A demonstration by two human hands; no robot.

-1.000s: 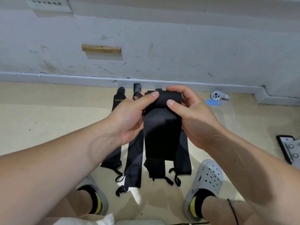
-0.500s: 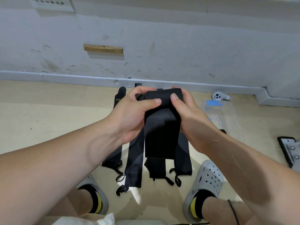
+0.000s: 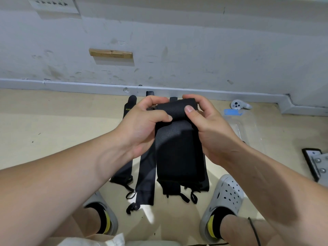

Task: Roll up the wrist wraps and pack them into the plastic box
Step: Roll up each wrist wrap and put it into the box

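Between your left hand (image 3: pixel 142 125) and right hand (image 3: pixel 207 128), both gripping its rolled top, the wrist wrap (image 3: pixel 177 153) hangs free; uneven thumb pressure could skew or loosen the roll. Beside your right hand lies the plastic box (image 3: pixel 248 125).

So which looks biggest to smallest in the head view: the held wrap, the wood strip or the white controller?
1. held wrap
2. wood strip
3. white controller
The wrap is nearest, so it looks bigger.
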